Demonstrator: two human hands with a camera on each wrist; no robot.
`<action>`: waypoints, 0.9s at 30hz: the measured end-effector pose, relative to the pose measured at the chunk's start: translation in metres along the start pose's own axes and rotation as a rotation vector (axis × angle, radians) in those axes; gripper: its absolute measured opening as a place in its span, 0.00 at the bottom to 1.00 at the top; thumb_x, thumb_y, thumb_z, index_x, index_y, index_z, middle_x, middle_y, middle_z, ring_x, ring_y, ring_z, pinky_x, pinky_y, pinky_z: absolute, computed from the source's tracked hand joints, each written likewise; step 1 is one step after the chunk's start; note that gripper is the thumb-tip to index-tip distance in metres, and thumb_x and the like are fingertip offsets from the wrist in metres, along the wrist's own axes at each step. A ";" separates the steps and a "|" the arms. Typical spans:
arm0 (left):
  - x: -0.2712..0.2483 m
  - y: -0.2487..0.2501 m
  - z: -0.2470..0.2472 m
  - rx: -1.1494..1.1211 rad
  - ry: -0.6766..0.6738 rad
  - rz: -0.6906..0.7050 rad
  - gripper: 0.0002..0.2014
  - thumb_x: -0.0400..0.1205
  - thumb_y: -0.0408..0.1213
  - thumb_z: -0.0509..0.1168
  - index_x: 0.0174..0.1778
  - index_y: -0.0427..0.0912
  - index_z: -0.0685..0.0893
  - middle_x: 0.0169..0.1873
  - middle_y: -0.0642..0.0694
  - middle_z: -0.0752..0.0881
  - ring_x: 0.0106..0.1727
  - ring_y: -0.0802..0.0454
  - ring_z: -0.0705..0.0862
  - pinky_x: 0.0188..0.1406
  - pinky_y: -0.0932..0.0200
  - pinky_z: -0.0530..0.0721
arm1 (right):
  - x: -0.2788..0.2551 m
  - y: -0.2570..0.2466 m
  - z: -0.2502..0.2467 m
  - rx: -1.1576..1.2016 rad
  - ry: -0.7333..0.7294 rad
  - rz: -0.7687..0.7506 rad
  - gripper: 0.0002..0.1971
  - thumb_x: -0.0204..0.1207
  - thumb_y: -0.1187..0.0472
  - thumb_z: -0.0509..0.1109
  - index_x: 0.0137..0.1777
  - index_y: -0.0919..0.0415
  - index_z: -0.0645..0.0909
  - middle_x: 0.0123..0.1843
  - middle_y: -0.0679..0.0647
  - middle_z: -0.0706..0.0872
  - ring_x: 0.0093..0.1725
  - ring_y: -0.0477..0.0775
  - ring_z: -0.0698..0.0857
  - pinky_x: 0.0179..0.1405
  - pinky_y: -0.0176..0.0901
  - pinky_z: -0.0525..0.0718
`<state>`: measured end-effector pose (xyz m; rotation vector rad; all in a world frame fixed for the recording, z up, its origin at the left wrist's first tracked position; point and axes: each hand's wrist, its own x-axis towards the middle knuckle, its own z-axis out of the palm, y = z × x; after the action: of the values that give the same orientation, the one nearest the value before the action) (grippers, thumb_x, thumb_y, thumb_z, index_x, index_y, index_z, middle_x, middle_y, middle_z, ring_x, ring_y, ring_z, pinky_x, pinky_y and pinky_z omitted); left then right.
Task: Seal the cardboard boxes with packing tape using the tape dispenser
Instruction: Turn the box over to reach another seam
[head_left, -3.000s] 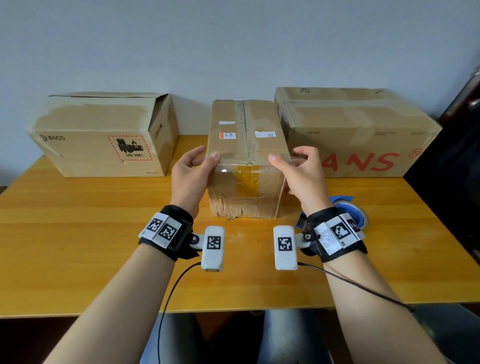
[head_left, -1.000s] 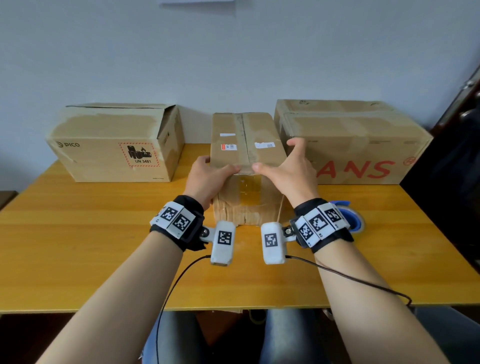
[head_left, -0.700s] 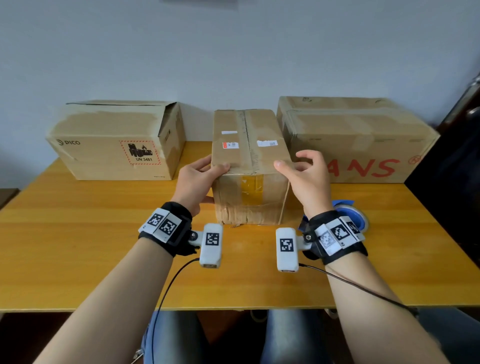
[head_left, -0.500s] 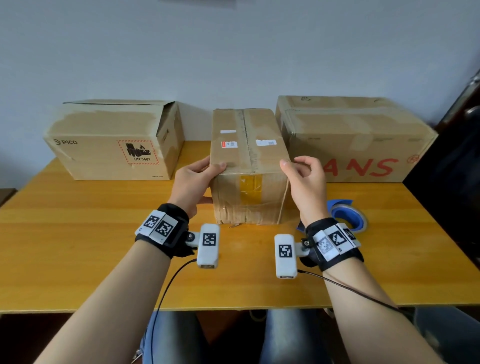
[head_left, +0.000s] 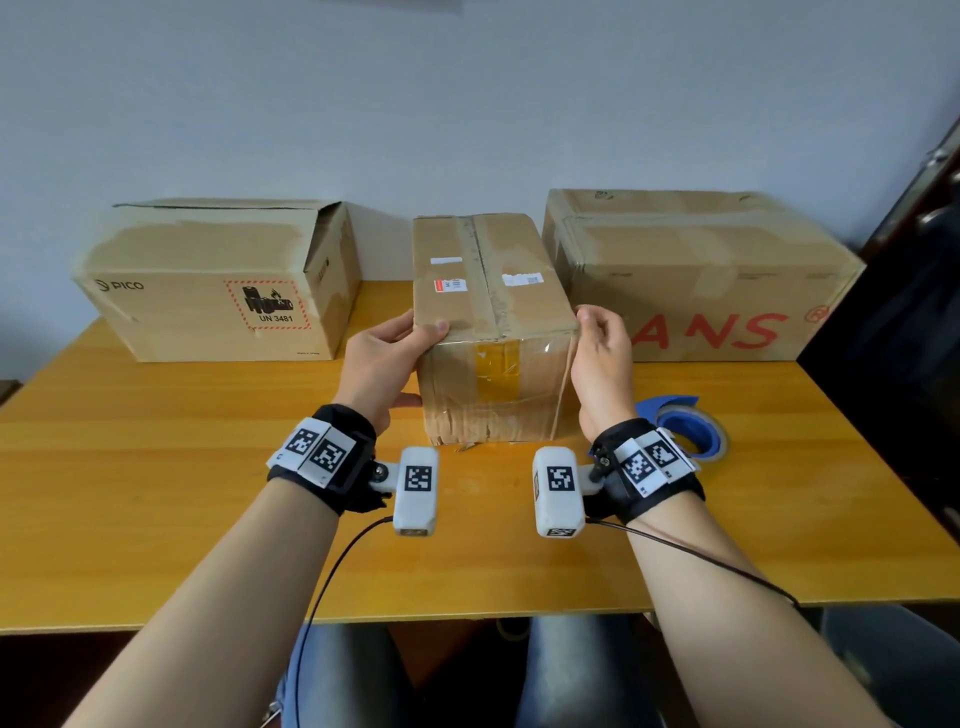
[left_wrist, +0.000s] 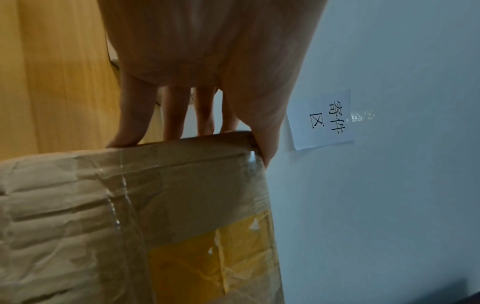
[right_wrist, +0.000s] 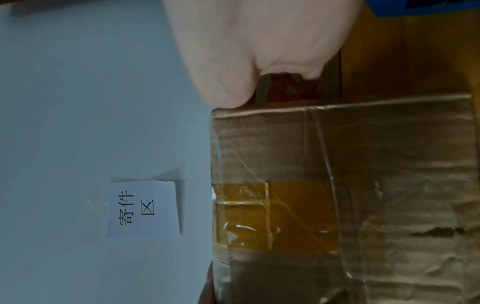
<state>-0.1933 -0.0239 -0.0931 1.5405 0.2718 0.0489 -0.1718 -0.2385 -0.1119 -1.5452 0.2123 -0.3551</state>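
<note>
Wooden table: left hand grips middle box, right hand loose beside it; box being positioned; next grab tape dispenser just right of right wrist

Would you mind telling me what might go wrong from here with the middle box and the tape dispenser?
1. The middle box looks crumpled and torn along its front bottom edge, so fresh tape may bond poorly there.
2. The left hand grips one corner while the right hand only meets the other, so the box could twist if pulled.
3. The blue tape dispenser lies close behind the right wrist; drawing back might knock it.
</note>
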 end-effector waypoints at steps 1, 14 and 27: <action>0.001 -0.001 0.000 -0.001 0.000 0.002 0.28 0.77 0.50 0.77 0.74 0.50 0.83 0.56 0.53 0.91 0.59 0.51 0.88 0.41 0.42 0.93 | 0.002 0.001 0.000 -0.004 -0.004 0.000 0.09 0.90 0.58 0.59 0.65 0.51 0.78 0.56 0.39 0.82 0.58 0.39 0.82 0.54 0.32 0.80; 0.013 0.001 -0.005 0.122 0.040 0.165 0.29 0.79 0.53 0.74 0.76 0.56 0.78 0.66 0.52 0.84 0.64 0.52 0.84 0.55 0.40 0.90 | 0.009 -0.023 -0.024 -0.320 -0.067 -0.261 0.17 0.84 0.67 0.63 0.68 0.51 0.82 0.62 0.45 0.87 0.60 0.44 0.86 0.65 0.50 0.85; 0.011 -0.007 0.011 0.524 0.012 0.658 0.18 0.70 0.51 0.81 0.53 0.49 0.94 0.58 0.56 0.87 0.59 0.64 0.84 0.61 0.60 0.84 | 0.002 -0.028 0.006 -0.683 -0.302 -0.533 0.13 0.63 0.42 0.85 0.46 0.44 0.93 0.58 0.36 0.88 0.65 0.48 0.72 0.60 0.40 0.70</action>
<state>-0.1818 -0.0324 -0.1013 2.0963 -0.2464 0.5397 -0.1708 -0.2335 -0.0832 -2.3067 -0.3649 -0.4869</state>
